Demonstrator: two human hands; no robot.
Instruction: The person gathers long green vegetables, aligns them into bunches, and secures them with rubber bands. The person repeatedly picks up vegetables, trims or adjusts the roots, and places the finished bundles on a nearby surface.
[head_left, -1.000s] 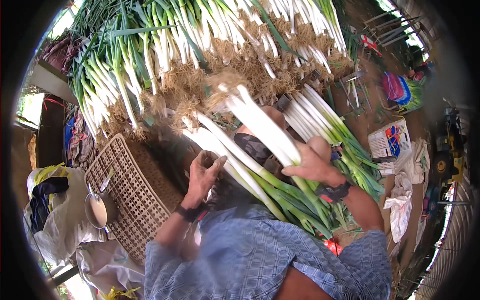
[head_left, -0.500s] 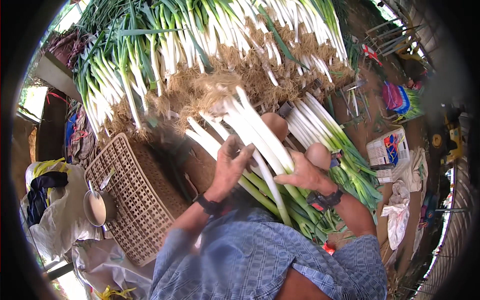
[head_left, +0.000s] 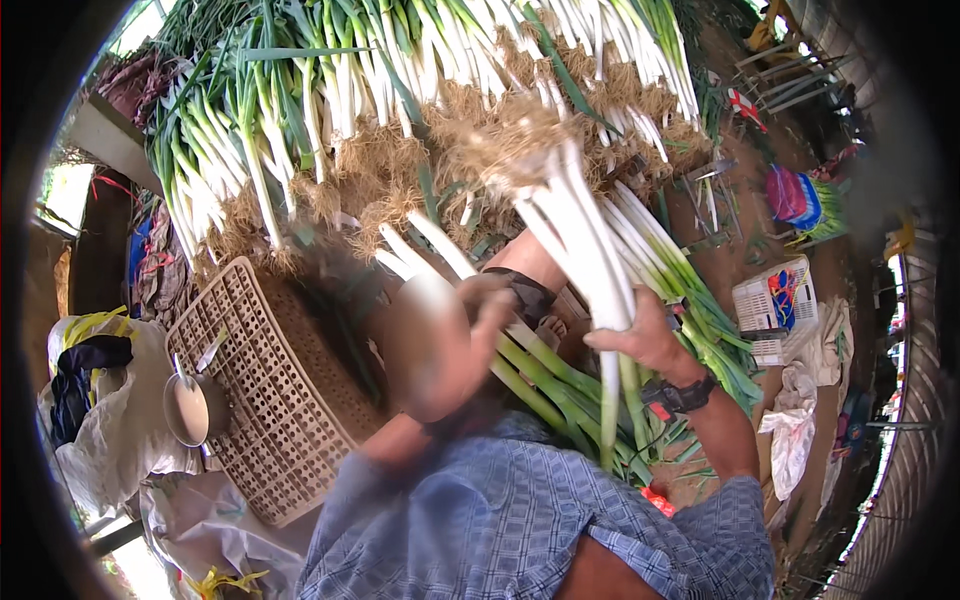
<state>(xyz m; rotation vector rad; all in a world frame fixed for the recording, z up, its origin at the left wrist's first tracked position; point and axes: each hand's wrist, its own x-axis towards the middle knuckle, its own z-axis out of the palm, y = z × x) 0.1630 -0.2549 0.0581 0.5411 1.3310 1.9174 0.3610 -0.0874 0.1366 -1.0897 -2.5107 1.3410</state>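
Note:
My right hand (head_left: 645, 335) is wrapped round a small bunch of leeks (head_left: 580, 235), tilted with their brown roots (head_left: 515, 140) at the far end and green leaves toward my lap. To its left is my left hand (head_left: 450, 345), blurred by motion; its fingers look stretched out and nothing shows in them. Beneath the left hand lie other leeks (head_left: 440, 245), their white ends showing past it and their green stalks running toward my shirt. Right of the held bunch rests a row of rootless white-stemmed leeks (head_left: 650, 245).
A large heap of rooted leeks (head_left: 350, 90) spreads across the far side. On the left stand an upturned beige plastic crate (head_left: 270, 400), a small metal pan (head_left: 195, 410) and white plastic bags (head_left: 120, 440). A white basket (head_left: 775, 300) is at the right.
The leeks in my right hand have swung right and away from the other leeks. My left hand has let go of them and moved slightly left, its fingers opening.

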